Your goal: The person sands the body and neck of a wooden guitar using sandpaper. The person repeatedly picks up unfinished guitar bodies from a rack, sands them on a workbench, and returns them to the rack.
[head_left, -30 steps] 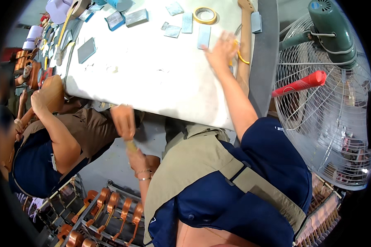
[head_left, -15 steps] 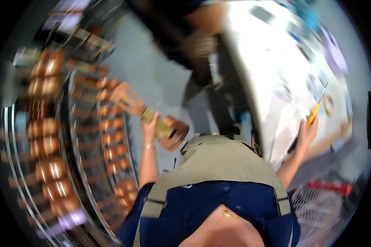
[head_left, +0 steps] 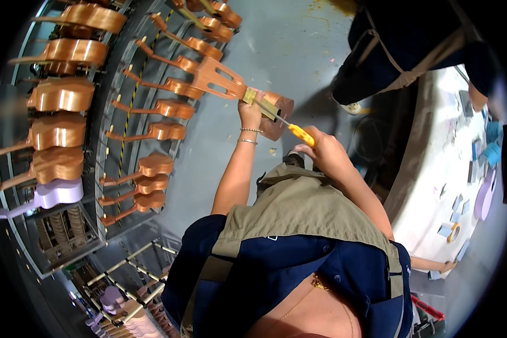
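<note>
Racks of unfinished wooden guitars fill the nine o'clock side, with one pale lilac body low among them. At twelve o'clock I see my left hand wrapped around the neck of a small wooden guitar, its headstock pointing to ten o'clock. Just toward three o'clock, my right hand grips a yellow-handled knife, blade touching the neck. A white worktable lies at three o'clock.

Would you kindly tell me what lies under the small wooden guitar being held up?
Beneath the small wooden guitar is grey floor and a rack of similar guitars. The left hand covers its neck, and the body end is mostly hidden behind that hand.
</note>
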A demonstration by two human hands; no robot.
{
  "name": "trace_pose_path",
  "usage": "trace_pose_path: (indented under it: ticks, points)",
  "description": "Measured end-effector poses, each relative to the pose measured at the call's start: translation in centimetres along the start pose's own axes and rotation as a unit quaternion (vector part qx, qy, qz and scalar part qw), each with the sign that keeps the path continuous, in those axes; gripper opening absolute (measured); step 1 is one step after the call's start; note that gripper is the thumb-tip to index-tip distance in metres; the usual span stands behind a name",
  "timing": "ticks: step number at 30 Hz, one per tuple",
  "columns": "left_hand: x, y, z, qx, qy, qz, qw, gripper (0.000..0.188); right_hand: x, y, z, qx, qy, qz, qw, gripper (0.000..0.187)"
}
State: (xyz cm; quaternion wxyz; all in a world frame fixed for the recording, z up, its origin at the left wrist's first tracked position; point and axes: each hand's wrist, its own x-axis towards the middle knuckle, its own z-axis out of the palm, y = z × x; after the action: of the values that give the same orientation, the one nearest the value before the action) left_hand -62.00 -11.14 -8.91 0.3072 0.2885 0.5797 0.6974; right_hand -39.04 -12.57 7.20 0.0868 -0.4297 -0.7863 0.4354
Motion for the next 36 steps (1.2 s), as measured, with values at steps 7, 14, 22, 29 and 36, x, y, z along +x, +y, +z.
trace_pose_path:
  ticks: [7,14,22,29,36]
  points:
    - [0.1,7.5,-3.4,-0.036,0.088,0.086,0.992,0.014,-0.1,-1.6,-0.4,0.128,-0.125,-0.002,0.984,0.044]
    - [-1.5,15.0,-7.6,-0.184,0.256,0.115,0.942,0.019,3.0,16.4,3.5,-0.024,-0.105,0.130,0.986,0.050]
    - [-4.6,20.2,-9.6,-0.116,0.205,0.223,0.946,0.029,1.4,12.4,-1.0,-0.072,-0.265,0.054,0.960,0.050]
    - [-4.4,25.8,-10.2,0.014,0.385,0.363,0.849,0.008,4.3,15.0,0.1,-0.128,-0.189,0.061,0.972,0.041]
    - [-7.1,26.7,-13.1,-0.052,0.295,0.332,0.895,0.018,4.7,10.1,-0.1,0.093,-0.286,-0.028,0.953,0.034]
